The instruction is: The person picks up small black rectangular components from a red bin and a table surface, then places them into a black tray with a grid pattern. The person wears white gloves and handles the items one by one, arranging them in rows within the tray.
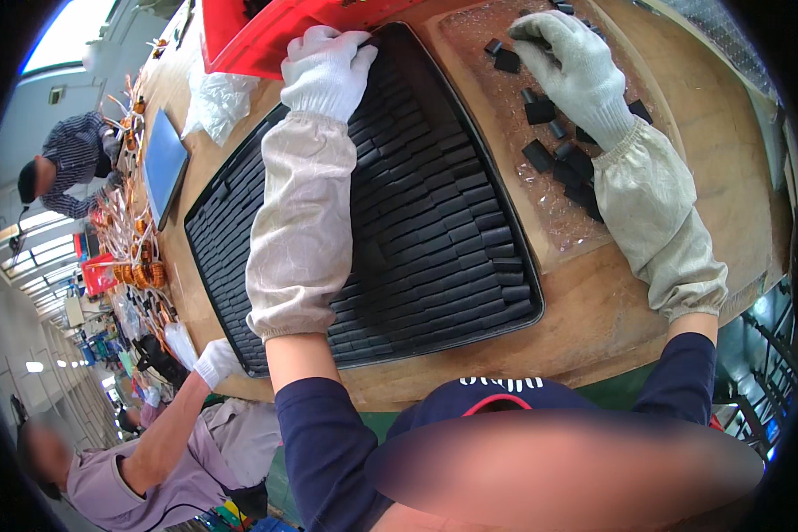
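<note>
A large black tray [211, 206] lies on the wooden workbench, filled with rows of small black blocks [434, 213]. My left hand [326, 69], in a white knit glove with a beige sleeve cover, rests at the tray's far edge, fingers curled on the top row beside a red bin [257, 35]. My right hand [572, 71], gloved the same way, presses down on loose black blocks [541, 133] scattered over a clear plastic sheet [550, 213] right of the tray. Whether its fingers pinch a block is hidden.
A crumpled clear bag [217, 102] and a blue flat panel [164, 164] lie left of the tray. Copper wire coils [142, 270] line the bench's left side. Another person's gloved hand [215, 362] reaches the bench edge at lower left; a second person bends over at far left.
</note>
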A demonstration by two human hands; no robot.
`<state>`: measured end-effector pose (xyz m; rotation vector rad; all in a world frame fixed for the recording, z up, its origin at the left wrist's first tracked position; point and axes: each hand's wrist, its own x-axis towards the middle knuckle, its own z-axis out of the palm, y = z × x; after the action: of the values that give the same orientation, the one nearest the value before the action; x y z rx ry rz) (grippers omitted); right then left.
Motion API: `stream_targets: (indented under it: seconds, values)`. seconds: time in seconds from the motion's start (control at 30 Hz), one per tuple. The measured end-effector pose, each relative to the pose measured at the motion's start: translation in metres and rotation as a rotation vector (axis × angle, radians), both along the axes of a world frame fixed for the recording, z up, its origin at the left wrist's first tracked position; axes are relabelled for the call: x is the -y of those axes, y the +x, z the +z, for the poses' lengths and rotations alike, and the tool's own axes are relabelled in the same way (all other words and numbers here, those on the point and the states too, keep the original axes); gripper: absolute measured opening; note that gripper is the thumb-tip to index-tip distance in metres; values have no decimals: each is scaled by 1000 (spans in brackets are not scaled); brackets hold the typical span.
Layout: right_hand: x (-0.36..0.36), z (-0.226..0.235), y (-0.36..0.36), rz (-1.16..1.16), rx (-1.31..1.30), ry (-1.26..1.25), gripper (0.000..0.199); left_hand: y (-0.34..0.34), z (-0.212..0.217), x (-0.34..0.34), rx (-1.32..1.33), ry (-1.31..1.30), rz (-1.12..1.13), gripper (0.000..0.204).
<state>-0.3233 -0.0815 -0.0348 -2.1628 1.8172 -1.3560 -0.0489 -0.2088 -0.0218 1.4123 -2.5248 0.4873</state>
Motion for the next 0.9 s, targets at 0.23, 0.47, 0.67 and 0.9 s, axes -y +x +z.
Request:
stream_targets:
  seconds: [0.23, 0.47, 0.67, 0.9]
  values:
    - [1, -1, -2, -42, -136, -14, 19, 6, -8, 4, 102, -134, -19, 28]
    - [9, -22, 2, 14, -591, -182, 28, 6, -12, 5, -132, -195, -195, 26]
    - [10, -30, -13, 140, -382, 100, 38, -16, -8, -27, -225, -23, -309, 23]
    - [19, -28, -10, 162, -298, 148, 32, -20, 6, -93, -93, 188, -329, 18]
